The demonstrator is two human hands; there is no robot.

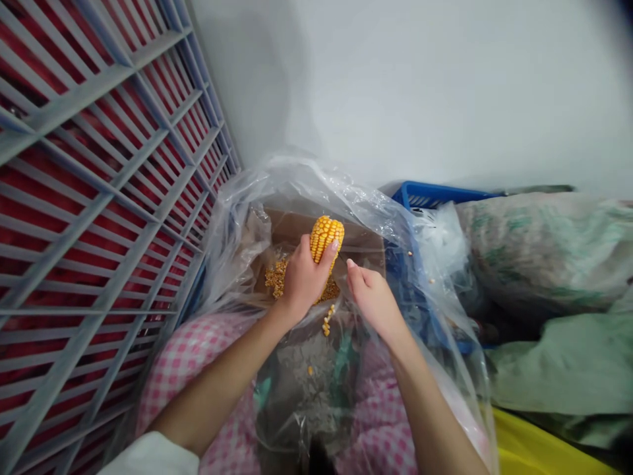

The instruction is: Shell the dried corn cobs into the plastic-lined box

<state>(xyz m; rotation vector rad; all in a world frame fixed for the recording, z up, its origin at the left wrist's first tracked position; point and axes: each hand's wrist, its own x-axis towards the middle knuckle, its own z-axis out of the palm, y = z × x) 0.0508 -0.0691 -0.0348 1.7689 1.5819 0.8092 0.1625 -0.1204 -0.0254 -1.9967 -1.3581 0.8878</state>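
My left hand (302,277) is wrapped around a yellow corn cob (326,236), its top rising past my thumb, while my right hand (370,293), just beside it, is closed on a thin dark tool (343,258) pointing toward the cob, though I cannot tell whether the tip touches. Below my hands, loose kernels (275,277) lie piled in a clear plastic bag (232,211). Farther out, a slatted crate (163,135) rises left of my hands, a blue basket (445,194) sits to their right, and a pale wall (420,86) stands beyond.
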